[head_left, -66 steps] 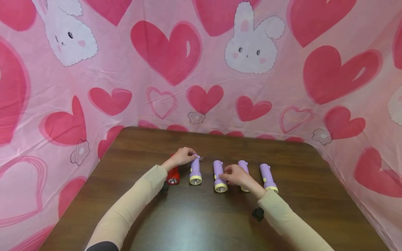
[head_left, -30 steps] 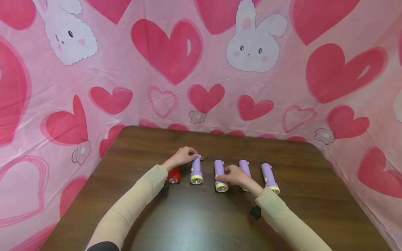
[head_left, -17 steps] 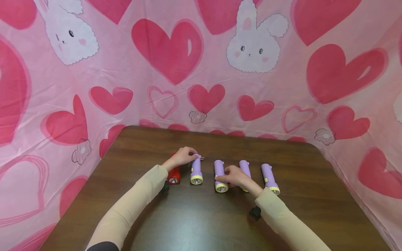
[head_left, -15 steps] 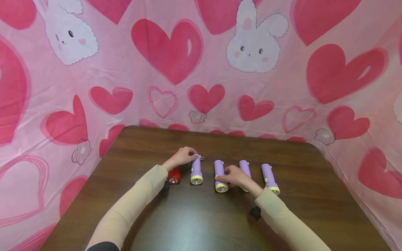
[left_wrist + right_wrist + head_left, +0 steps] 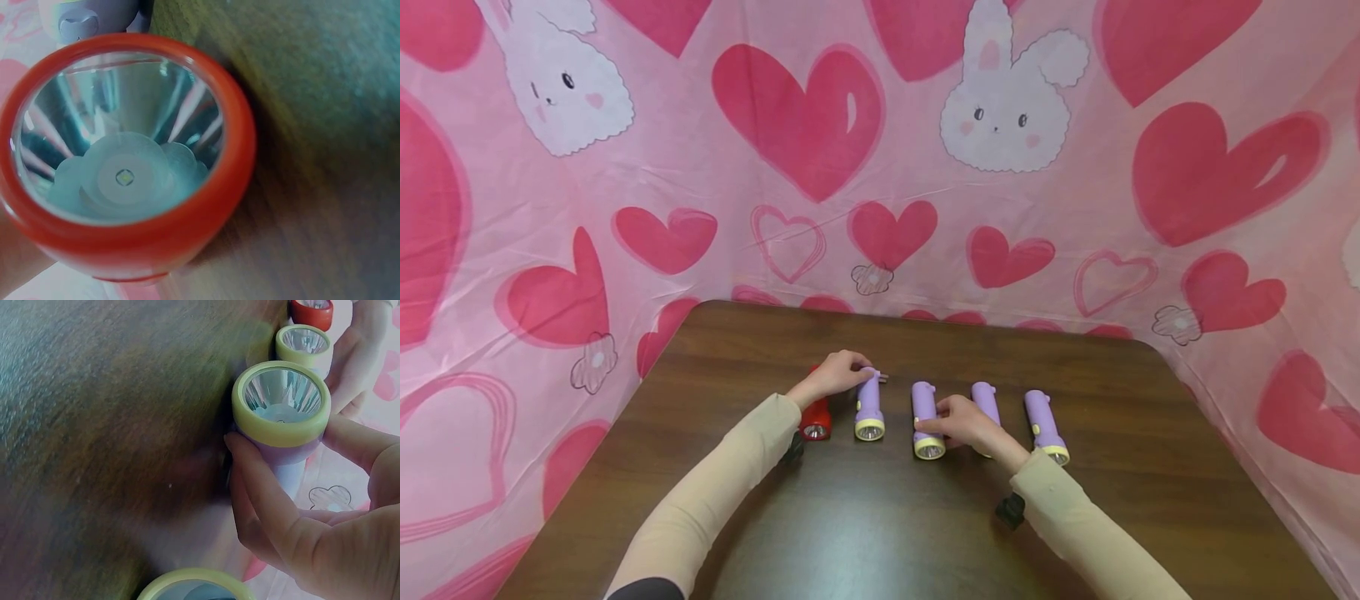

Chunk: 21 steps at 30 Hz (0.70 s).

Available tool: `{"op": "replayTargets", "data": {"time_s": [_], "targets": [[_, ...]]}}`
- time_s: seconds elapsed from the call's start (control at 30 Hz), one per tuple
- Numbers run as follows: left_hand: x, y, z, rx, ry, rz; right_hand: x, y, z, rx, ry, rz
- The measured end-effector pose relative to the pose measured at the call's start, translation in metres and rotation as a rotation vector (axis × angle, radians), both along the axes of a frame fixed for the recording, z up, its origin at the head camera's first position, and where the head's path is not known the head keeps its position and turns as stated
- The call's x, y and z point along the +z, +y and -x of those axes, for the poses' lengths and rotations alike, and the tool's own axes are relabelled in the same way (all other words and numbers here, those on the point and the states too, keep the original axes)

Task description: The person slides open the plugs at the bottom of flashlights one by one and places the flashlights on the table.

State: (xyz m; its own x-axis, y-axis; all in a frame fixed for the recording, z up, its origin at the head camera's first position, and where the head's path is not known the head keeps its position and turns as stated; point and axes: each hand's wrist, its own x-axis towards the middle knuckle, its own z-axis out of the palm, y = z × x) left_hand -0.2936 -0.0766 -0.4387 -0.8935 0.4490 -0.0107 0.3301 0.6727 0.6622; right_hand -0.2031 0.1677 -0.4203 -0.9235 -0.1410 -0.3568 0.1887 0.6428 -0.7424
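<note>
Several flashlights lie in a row on the brown table, lenses facing me. My left hand [image 5: 833, 375] reaches over the red flashlight [image 5: 816, 422] and pinches the tail of the purple flashlight with a yellow rim [image 5: 869, 407] beside it. The red lens rim [image 5: 240, 147] fills much of the left wrist view, which hides that hand's fingers. My right hand [image 5: 964, 422] holds the middle purple flashlight [image 5: 922, 400] by its sides, the thumb at its yellow switch. In the right wrist view, fingers lie under its yellow rim [image 5: 281, 434].
Two more purple flashlights lie to the right; my right hand partly covers the nearer one [image 5: 984, 397], and my sleeve overlaps the outer one [image 5: 1041, 414]. The wooden table [image 5: 850, 517] ends at a pink heart-and-rabbit cloth [image 5: 910, 183]. A small black device [image 5: 1011, 510] sits under my right wrist.
Since the earliest frame my right thumb has shifted left across the middle flashlight onto its switch. The left hand keeps its place, and the flashlights stay where they lie.
</note>
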Motion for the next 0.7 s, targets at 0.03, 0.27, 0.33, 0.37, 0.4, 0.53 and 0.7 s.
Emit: {"op": "replayTargets", "data": {"time_s": [0.03, 0.27, 0.33, 0.37, 0.4, 0.53, 0.7], "targets": [[0.0002, 0.0, -0.0002, -0.003, 0.004, -0.001, 0.0001, 0.0, -0.0002, 0.0, 0.003, 0.004], [0.0006, -0.0009, -0.0001, -0.004, -0.007, -0.01, -0.0002, 0.0003, -0.0006, -0.014, 0.008, 0.047], [-0.0001, -0.0011, 0.0002, -0.001, -0.014, -0.014, 0.0003, 0.0004, -0.0006, -0.017, 0.01, 0.055], [-0.0005, -0.0012, 0.0004, -0.001, -0.012, -0.014, 0.0004, 0.0006, -0.0005, -0.017, 0.009, 0.056], [-0.0008, -0.0013, 0.0005, -0.002, -0.011, -0.014, 0.0009, 0.0006, -0.0006, -0.017, 0.008, 0.059], [-0.0014, -0.0012, 0.0005, 0.0, -0.015, -0.02, 0.0037, 0.0003, -0.0017, -0.015, 0.007, 0.067], [-0.0007, -0.0009, 0.0006, -0.006, 0.004, -0.012, 0.0082, -0.0001, -0.0038, 0.0, 0.015, 0.069]]}}
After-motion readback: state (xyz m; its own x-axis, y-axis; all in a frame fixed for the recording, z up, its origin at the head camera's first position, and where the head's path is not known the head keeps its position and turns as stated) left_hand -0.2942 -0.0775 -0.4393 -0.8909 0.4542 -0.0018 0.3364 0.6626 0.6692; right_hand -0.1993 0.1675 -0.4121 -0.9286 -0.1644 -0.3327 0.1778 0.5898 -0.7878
